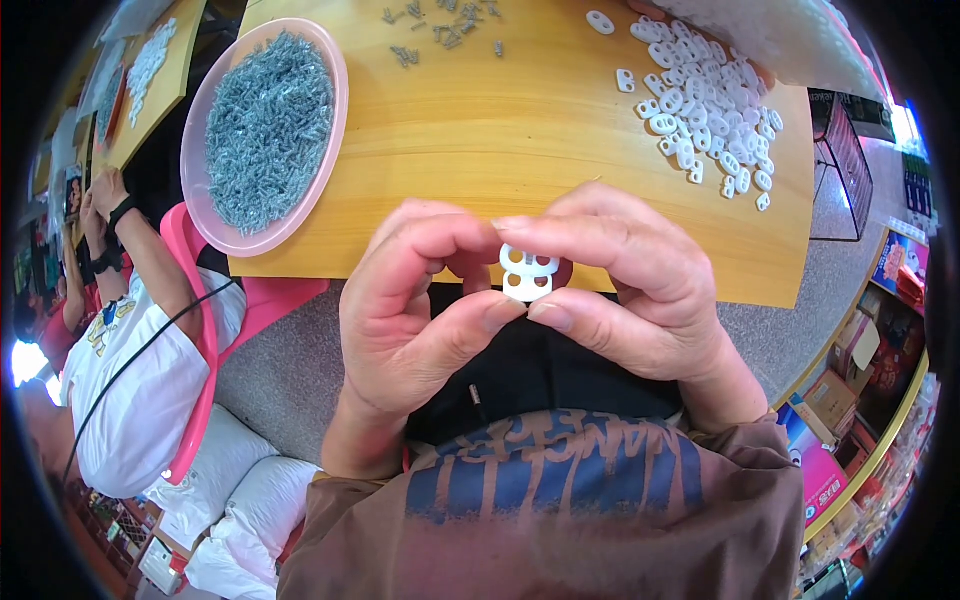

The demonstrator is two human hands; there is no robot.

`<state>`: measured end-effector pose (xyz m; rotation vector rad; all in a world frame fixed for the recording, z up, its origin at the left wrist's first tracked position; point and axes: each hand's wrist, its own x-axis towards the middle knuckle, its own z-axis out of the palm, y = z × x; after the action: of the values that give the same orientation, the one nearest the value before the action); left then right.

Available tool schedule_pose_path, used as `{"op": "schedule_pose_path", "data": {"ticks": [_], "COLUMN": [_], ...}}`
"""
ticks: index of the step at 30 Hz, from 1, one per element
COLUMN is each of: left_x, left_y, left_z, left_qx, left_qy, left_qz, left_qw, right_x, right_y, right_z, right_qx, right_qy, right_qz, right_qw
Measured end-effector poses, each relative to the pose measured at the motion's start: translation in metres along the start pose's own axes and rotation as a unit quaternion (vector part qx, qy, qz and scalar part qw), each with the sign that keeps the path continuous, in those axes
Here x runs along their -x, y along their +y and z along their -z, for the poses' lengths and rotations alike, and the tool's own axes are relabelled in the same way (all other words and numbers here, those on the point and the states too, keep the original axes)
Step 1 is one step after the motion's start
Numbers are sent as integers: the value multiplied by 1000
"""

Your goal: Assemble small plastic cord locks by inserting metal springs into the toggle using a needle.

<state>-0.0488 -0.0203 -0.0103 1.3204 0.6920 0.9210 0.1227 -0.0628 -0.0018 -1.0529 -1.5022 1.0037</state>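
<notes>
Between the fingertips of both hands, just past the table's front edge, is a small white plastic cord lock (528, 287) with paired holes. My left hand (415, 310) pinches its left side with thumb and index finger. On the other side my right hand (635, 285) grips it the same way, its index finger along the top. The cord lock looks like two parts, one above the other; whether a spring sits inside cannot be made out. Many similar white plastic pieces (712, 110) lie heaped at the table's far right. Loose small metal springs (455, 28) are scattered at the far middle.
A pink basin (340, 95) full of metal springs (270, 130) stands on the left of the wooden table (470, 150). A clear plastic bag (790, 45) lies beyond the white pieces. At left, another person sits on a pink chair (200, 420) near white sacks (235, 480). Shelves hold boxes (832, 400) at right.
</notes>
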Motion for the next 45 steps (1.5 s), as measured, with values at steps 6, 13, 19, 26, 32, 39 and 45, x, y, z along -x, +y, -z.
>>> {"op": "schedule_pose_path", "data": {"ticks": [6, 13, 19, 26, 32, 39, 45], "left_x": [2, 5, 7, 5, 4, 6, 5], "left_y": [-2, 1, 4, 5, 4, 4, 7], "left_z": [4, 5, 3, 2, 0, 2, 2], "left_qx": [-30, -45, -73, -120, -127, -113, -151], "left_qy": [-29, -22, -18, -30, -38, -35, -47], "left_qz": [-32, -15, -10, -53, -93, -90, -92], "left_qw": [999, 999, 997, 991, 987, 989, 983], "right_x": [0, 2, 4, 5, 7, 7, 5], "right_y": [1, 3, 3, 2, 0, -2, -3], "right_z": [0, 0, -1, 0, -1, -1, -4], "right_qx": [3, 1, -16, -27, -41, -41, -39], "right_qy": [1, 3, 3, -1, -4, -17, 21], "right_qz": [1, 19, 21, 26, 25, 22, 32], "right_qw": [1000, 1000, 1000, 999, 999, 999, 999]}}
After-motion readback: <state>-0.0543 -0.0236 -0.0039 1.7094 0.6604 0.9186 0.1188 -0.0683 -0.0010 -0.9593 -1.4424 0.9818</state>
